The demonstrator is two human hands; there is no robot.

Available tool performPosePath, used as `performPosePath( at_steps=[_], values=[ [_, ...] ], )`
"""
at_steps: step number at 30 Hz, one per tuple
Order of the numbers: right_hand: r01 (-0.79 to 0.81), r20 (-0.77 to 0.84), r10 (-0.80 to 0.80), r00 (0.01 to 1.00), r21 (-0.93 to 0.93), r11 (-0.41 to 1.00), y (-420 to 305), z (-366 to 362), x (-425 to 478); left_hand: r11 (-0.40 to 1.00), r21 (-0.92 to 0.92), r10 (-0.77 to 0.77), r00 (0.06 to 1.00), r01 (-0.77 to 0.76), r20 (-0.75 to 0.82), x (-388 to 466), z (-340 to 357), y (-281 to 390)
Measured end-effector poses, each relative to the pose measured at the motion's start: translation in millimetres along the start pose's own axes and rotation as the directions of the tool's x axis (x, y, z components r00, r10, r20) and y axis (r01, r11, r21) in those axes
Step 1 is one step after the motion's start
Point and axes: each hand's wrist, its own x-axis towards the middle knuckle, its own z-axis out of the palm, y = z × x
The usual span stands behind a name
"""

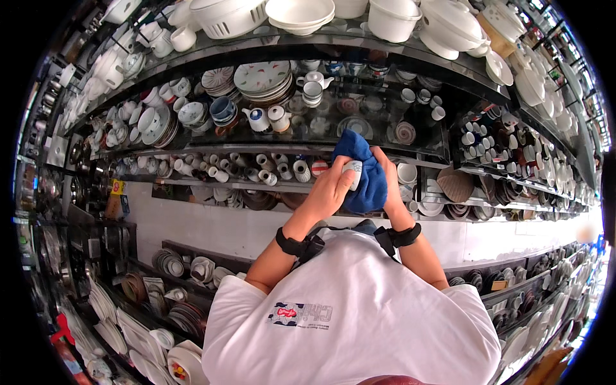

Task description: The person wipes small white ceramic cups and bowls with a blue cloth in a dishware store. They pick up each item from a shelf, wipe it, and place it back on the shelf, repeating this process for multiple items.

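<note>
My left hand [329,190] grips a small white cup [355,174] with a blue pattern, its thumb along the cup's side. A blue cloth [368,190] is bunched around the far side of the cup and hangs below it. My right hand [389,179] clasps the cloth from the right; its fingertips are partly hidden. Cup and cloth are held in front of the shelves, over the edge of a dark glass shelf [308,137]. On that shelf, to the left, stand a blue-and-white teapot [257,119] and a white teapot [278,118].
White lidded tureens [452,26] and stacked bowls [300,14] line the upper shelf. Small flasks [267,177] stand close below my left hand's shelf level. Stacked plates [263,82] lie farther back. Behind me, low shelves hold plates [185,317]. Pale floor [192,221] runs between the rows.
</note>
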Motion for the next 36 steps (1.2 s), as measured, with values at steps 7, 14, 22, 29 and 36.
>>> performPosePath(
  at_steps=[7,14,22,29,36],
  values=[
    [-0.106,0.266,-0.070,0.962,0.594,0.797,29.9,11.4,-8.7,0.974,0.125,0.188,0.982,-0.187,0.003,-0.7,0.8,2.4],
    [-0.277,0.299,0.036,0.954,0.826,0.491,39.7,15.6,-13.1,0.989,0.010,0.146,0.977,-0.146,-0.153,4.1,5.3,-20.4],
    [0.044,0.147,-0.116,0.982,0.424,0.905,57.6,26.6,-6.4,0.997,-0.018,0.075,0.992,-0.078,-0.099,39.3,-13.8,-33.6],
    [-0.067,0.104,0.015,0.994,0.517,0.854,89.7,39.7,1.4,0.995,-0.024,-0.096,0.927,0.094,-0.363,63.5,-6.1,-91.9],
    [-0.296,0.216,0.220,0.951,0.839,0.457,86.4,25.7,4.0,0.943,0.326,0.122,0.843,0.066,-0.524,112.1,-29.6,-98.9]
  ],
)
